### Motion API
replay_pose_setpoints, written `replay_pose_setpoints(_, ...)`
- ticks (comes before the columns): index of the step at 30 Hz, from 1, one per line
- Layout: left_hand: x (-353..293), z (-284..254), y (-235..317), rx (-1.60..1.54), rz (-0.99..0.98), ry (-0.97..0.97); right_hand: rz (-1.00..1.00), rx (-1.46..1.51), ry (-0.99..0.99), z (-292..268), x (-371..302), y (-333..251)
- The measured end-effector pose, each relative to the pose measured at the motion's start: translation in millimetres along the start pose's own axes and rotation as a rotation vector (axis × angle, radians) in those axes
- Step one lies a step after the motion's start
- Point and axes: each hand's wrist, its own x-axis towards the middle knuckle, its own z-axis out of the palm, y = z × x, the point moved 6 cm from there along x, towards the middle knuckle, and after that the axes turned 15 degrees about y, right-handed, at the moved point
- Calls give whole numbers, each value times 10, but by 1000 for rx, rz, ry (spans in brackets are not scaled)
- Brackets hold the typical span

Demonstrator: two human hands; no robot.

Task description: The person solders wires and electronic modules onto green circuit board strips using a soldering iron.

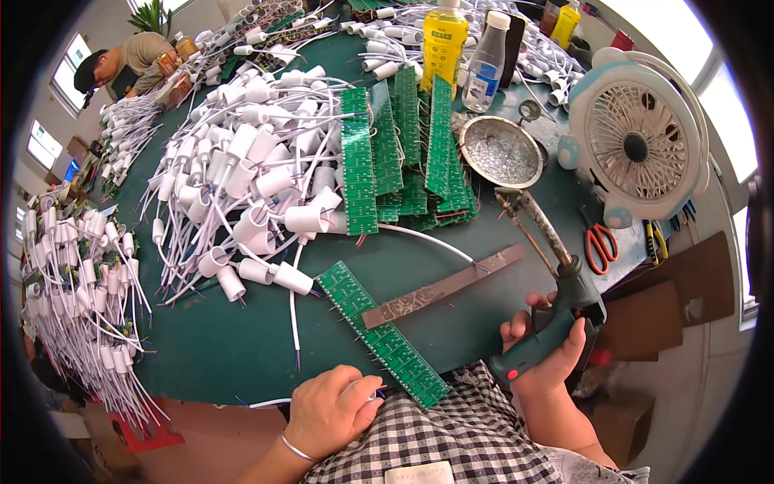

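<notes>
My right hand [552, 367] is wrapped around the green handle of a soldering gun [538, 345]. Its long metal tip points away from me, close to the near rim of a round metal pan [534, 179] with silvery contents. My left hand [330, 407] is closed by the table's front edge around a white cabled socket, mostly hidden; its white cable [272, 402] sticks out leftward. Between my hands a long green circuit board strip [415, 371] lies slanted, its near end over my checked apron. A brown flat bar [447, 286] rests across it.
Piles of white cabled sockets [274, 181] cover the left and back. Green boards [359, 173] stack behind the bar. Bottles [486, 68], a fan [637, 145] and orange-handled scissors [601, 246] stand or lie at the right. Another person [133, 64] bends over work far left.
</notes>
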Motion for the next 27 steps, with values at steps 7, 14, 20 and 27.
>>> replay_pose_setpoints(7, -32, 219, 191, -15, 54, 60, 5, -463, -117, -457, -504, -195)
replay_pose_setpoints(14, -122, 255, 332, -2, -62, 107, 275, -695, -146, -1251, -1198, -505)
replay_pose_setpoints(20, -183, 308, 330, -20, -208, 134, 164, -904, -262, -1121, -1221, -676)
replay_pose_setpoints(27, -171, 341, 334, -15, -251, 118, -137, -1252, -504, -891, -1142, -738)
